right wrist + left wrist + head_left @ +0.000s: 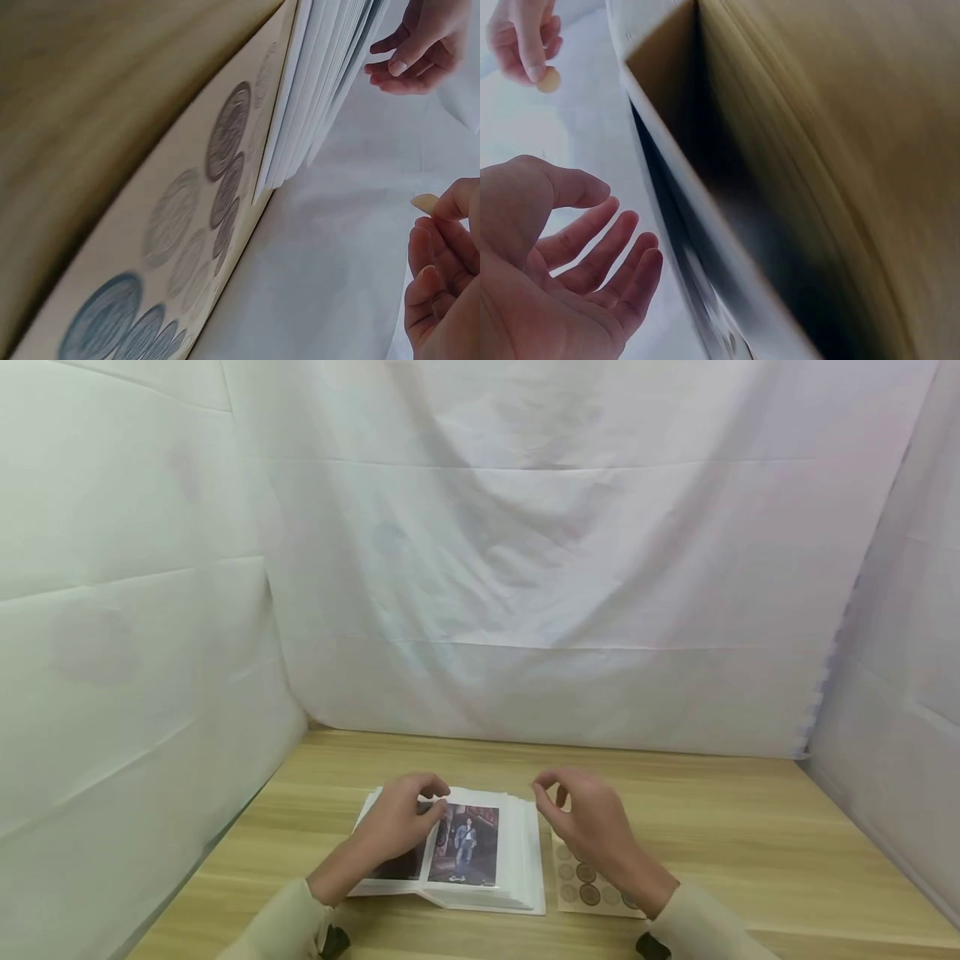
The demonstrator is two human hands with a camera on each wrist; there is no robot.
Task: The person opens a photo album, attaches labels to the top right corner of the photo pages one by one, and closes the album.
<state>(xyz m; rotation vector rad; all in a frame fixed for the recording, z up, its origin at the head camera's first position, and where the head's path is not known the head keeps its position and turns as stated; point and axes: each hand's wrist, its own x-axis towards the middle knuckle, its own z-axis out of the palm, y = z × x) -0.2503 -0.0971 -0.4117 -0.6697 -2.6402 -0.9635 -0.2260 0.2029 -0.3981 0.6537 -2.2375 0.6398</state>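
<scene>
An open photo album (517, 852) lies on the table, showing a photo (462, 847) of a standing person on its right page. Over the album's left page hovers my left hand (401, 817), fingers loosely bent and holding nothing. My right hand (592, 818) is raised to the right of the album. Between thumb and forefinger it pinches a small round beige sticker (424, 203), whose disc shape (548, 79) also shows in the left wrist view. Below the right hand lies a sheet of round stickers (567, 881), partly hidden by the forearm.
The wooden table (750, 843) extends to both sides of the album. White cloth (525, 568) hangs behind the table, with more cloth along the left and right sides.
</scene>
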